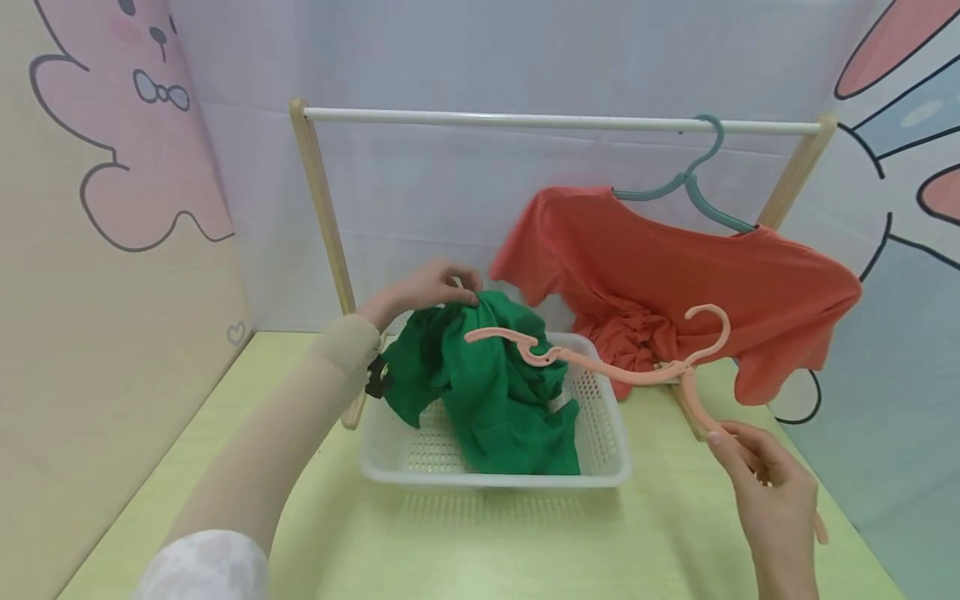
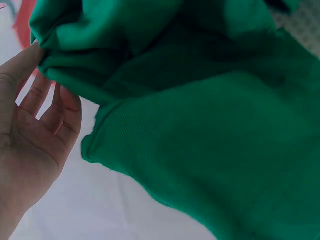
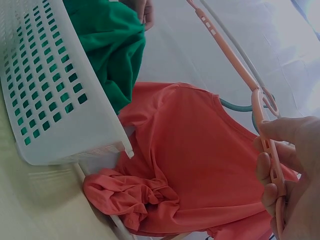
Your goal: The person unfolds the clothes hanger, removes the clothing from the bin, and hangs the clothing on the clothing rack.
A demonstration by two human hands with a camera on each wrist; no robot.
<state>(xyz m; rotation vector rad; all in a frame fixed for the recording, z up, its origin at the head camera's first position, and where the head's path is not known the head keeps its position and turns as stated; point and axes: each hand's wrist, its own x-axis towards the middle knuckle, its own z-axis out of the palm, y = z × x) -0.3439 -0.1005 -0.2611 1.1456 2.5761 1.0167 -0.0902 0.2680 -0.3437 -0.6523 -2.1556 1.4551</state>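
My left hand point(image 1: 438, 287) pinches the upper edge of a crumpled green garment point(image 1: 495, 392), lifting part of it above a white perforated basket point(image 1: 607, 433). In the left wrist view, thumb and fingertips grip a fold of the green cloth point(image 2: 200, 140). A pink plastic hanger point(image 1: 637, 377) is in my right hand point(image 1: 772, 483), held by one arm, its hook pointing up and its far arm reaching across in front of the green garment. The right wrist view shows thumb and fingers wrapped around the hanger point(image 3: 267, 150).
Behind the basket stands a clothes rack with a white rail point(image 1: 487, 119) and wooden posts point(image 1: 322, 200). A red shirt point(image 1: 675, 258) hangs from it at the right on a teal hanger point(image 1: 705, 167), its lower part bunched up. The table point(image 1: 480, 550) is pale yellow-green.
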